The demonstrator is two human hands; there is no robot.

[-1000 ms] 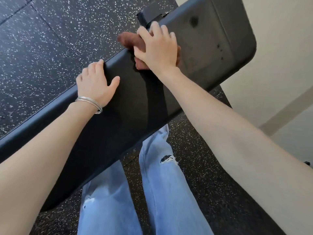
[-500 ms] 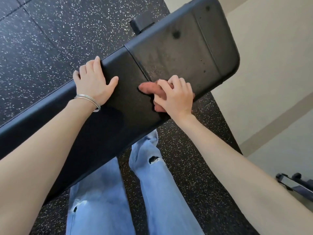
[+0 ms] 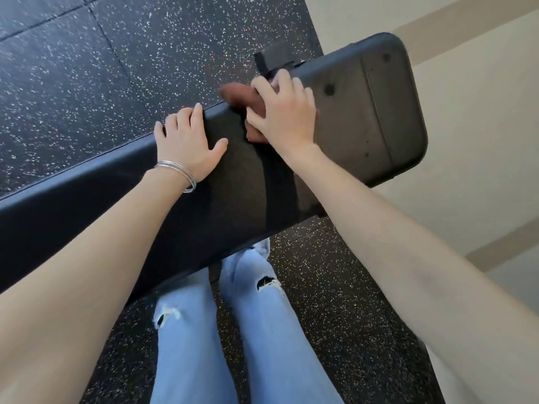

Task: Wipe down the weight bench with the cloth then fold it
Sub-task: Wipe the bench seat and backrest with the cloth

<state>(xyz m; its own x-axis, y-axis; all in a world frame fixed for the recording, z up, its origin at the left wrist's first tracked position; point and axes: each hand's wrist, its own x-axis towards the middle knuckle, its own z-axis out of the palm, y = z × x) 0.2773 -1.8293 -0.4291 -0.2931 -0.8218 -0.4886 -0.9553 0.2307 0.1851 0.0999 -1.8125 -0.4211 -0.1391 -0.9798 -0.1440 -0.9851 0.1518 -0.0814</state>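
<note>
Rust-brown cloth (image 3: 239, 96) is bunched up under the right hand (image 3: 284, 115), right on the far edge of the weight bench (image 3: 364, 118), about where the long pad meets the shorter end pad. A bit of it pokes out past that edge, left of the hand. The fingers are spread and curled down over the wad with the thumb against its near side, so it's gripped and pressed onto the vinyl. Left hand (image 3: 186, 141) is just beside it on the long pad, palm flat, thumb out, fingertips draped over the same far edge, holding nothing. Thin silver bangles (image 3: 178, 170) on that wrist. A black bracket (image 3: 271, 61) sticks out behind the far edge by the right fingertips. Ripped light-blue jeans (image 3: 189, 345) show below the near edge, speckled rubber floor (image 3: 116, 68) all around.
</note>
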